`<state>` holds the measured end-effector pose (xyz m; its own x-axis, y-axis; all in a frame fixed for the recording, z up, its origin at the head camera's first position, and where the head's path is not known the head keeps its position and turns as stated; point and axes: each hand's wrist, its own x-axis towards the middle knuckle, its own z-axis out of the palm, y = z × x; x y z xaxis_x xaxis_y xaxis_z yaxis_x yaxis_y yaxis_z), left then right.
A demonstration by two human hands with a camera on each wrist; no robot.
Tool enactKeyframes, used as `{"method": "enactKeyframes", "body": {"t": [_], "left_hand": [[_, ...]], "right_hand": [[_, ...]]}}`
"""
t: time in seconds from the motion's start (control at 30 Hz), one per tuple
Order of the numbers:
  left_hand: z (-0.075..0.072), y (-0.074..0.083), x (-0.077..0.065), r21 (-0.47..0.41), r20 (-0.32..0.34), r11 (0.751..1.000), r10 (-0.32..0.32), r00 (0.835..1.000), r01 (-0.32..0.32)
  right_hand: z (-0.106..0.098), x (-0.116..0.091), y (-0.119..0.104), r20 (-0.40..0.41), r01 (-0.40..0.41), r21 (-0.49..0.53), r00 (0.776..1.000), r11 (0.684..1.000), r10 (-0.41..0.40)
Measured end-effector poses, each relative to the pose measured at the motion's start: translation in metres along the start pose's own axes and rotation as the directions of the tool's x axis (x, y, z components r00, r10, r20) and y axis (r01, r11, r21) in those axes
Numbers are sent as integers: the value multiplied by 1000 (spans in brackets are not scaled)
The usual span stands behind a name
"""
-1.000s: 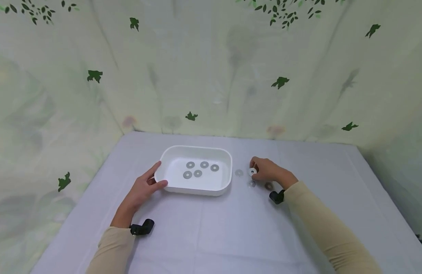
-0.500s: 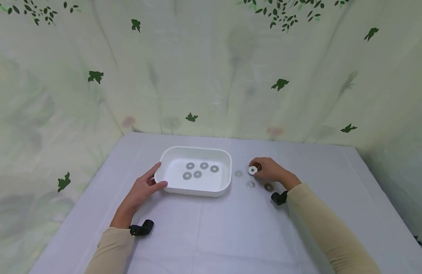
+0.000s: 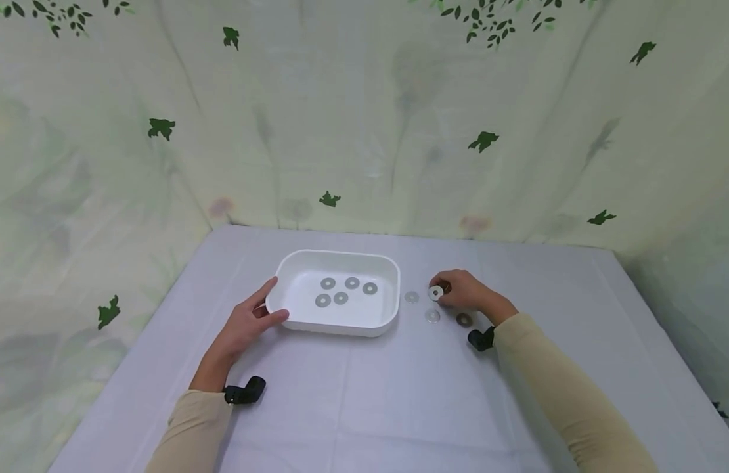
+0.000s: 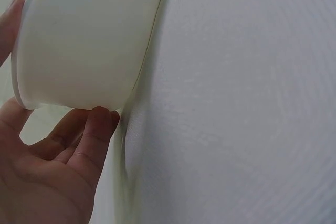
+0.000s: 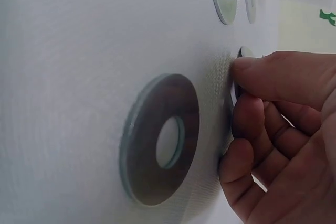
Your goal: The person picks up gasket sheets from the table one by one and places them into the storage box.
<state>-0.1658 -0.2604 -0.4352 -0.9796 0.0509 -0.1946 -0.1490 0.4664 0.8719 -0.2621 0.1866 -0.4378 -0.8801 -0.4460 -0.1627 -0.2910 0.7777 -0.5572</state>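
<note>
At its left end, the white plastic tray (image 3: 335,326) is held by my left hand (image 3: 246,328), thumb on the near rim and fingers against the end wall. In the left wrist view, fingertips (image 4: 100,121) touch the tray's outer wall (image 4: 86,40). My right hand (image 3: 463,291) pinches a flat metal washer (image 3: 435,293) between thumb and fingers, right of the tray; in the right wrist view the fingers partly hide this washer (image 5: 244,52). Loose on the cloth near that hand lie a darker-looking washer (image 3: 463,320) and two pale ones, one nearer (image 3: 432,316) and one beside the tray (image 3: 412,297).
Several washers (image 3: 340,298) lie flat and apart inside the tray. A white cloth (image 3: 353,407) covers the table, and a leaf-patterned curtain (image 3: 364,131) hangs behind its far edge. Black wrist cameras (image 3: 245,391) sit on both wrists.
The washer in my right hand has turned slightly and now shows its face more fully. My left hand and the tray stay put; the head view shifts slightly.
</note>
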Motion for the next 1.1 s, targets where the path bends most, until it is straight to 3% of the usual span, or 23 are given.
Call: {"method": "enactKeyframes", "body": {"t": [0.5, 1.1], "left_hand": [[0, -3, 0, 0, 5, 1000, 1, 1000, -1], [-1, 1, 1, -2, 15, 1000, 0, 1000, 0]], "right_hand": [[0, 4, -2, 39, -65, 20, 997, 998, 64], [3, 2, -3, 26, -41, -8, 999, 999, 41]]}}
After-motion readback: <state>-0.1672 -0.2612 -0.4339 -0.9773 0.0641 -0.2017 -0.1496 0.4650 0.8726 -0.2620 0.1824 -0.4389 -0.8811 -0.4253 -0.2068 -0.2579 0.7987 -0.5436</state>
